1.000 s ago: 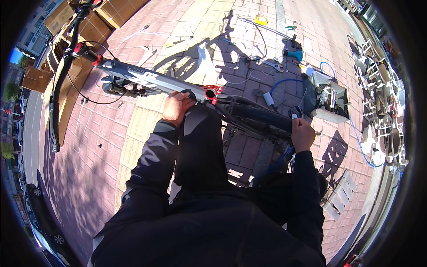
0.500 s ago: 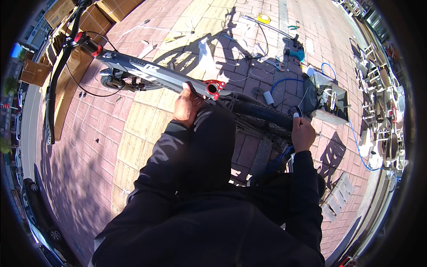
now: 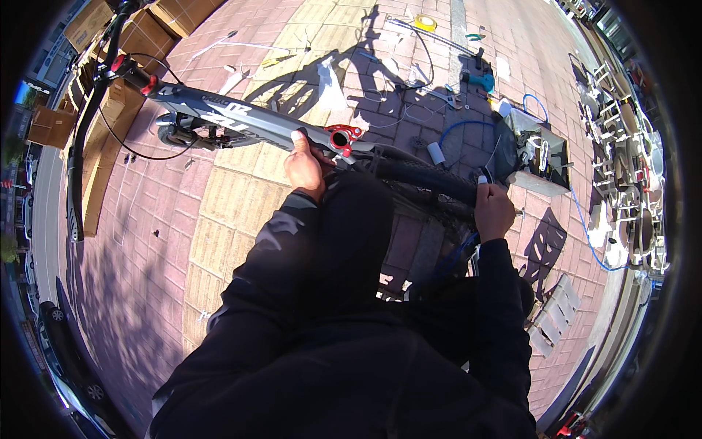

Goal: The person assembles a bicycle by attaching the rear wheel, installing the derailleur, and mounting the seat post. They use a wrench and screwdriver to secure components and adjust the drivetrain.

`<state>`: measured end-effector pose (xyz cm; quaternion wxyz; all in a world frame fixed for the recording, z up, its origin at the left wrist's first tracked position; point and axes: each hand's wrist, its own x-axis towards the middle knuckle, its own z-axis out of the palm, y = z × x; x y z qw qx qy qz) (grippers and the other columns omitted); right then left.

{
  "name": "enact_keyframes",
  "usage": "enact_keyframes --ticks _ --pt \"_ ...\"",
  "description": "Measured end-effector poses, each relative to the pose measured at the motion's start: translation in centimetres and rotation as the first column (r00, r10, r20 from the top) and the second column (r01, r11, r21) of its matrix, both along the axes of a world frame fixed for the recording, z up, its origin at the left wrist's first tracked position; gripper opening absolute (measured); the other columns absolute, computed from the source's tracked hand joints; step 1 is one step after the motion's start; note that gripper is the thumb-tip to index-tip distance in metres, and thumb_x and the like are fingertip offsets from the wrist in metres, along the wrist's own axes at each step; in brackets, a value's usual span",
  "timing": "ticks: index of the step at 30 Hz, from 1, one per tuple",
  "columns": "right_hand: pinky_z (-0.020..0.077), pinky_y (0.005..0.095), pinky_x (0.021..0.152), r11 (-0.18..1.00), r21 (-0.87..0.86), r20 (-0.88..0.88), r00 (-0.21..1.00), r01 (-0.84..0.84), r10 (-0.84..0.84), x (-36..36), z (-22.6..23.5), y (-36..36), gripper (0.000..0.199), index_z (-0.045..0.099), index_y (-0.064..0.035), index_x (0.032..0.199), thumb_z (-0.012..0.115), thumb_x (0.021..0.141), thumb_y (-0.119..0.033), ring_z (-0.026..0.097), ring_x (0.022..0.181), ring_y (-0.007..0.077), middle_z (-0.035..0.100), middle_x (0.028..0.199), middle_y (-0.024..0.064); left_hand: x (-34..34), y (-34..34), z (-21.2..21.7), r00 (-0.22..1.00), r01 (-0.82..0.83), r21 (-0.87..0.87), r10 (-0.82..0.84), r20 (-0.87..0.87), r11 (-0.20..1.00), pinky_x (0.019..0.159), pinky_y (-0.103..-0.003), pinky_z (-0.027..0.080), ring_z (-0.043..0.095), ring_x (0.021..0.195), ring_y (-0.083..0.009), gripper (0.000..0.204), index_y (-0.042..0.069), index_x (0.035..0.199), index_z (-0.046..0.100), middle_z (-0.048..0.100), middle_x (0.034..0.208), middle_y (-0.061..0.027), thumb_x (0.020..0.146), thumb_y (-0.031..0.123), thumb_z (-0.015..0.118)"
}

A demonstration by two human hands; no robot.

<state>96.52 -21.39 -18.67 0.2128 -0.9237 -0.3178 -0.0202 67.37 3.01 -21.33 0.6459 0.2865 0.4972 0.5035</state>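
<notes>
A grey bicycle frame (image 3: 241, 121) slants across in front of me, with a black handlebar (image 3: 91, 124) at far left. My left hand (image 3: 303, 168) is closed around the frame tube, thumb on top, just left of a red ring-shaped fitting (image 3: 341, 139). To the right, the black rear tyre (image 3: 439, 181) runs toward my right hand (image 3: 495, 212). That hand is closed in a fist at the tyre's right end; its fingers curl away, hiding what they hold. A small white piece (image 3: 482, 180) shows at its thumb tip. The lower wheel is partly hidden by my dark-clothed knee.
On the paving lie a teal power drill (image 3: 479, 80), yellow tape roll (image 3: 425, 23), green-handled pliers (image 3: 475, 37) and a white cylinder (image 3: 436, 153). A grey bin (image 3: 537, 183) of parts stands right, near a blue hose (image 3: 585, 223). Cardboard boxes (image 3: 110, 154) stand left.
The bicycle and surroundings sit slightly farther left and up in the view. Both hands keep the same closed posture at the same places on the bicycle.
</notes>
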Motion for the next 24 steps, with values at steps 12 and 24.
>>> enact_keyframes --ticks 12,24 --pt "0.0541 0.0506 0.072 0.998 0.056 0.013 1.0 0.007 -0.008 -0.3 -0.2 0.0 0.039 0.075 -0.0075 0.086 0.056 0.095 -0.041 0.069 0.081 0.0397 0.071 0.086 0.017 -3.9 -0.2 -2.3 0.908 0.418 0.114 -0.417 -0.036 0.901 0.074 -0.035 0.057 0.067 0.076 -0.0208 0.027 0.002 0.099 0.06 0.068 0.089 -0.0092 0.107 0.028 0.056" --pt "0.0545 0.0501 0.072 1.0 0.018 0.016 1.0 0.01 -0.01 -0.7 0.4 0.3 0.039 0.075 -0.0068 0.086 0.055 0.094 -0.04 0.069 0.081 0.0378 0.072 0.09 0.0151 -4.8 -0.3 8.1 0.204 0.78 0.017 -0.228 -0.952 0.626 0.064 -0.036 0.053 0.071 0.065 -0.0263 0.034 -0.003 0.085 0.073 0.07 0.071 -0.0171 0.097 0.028 0.066"
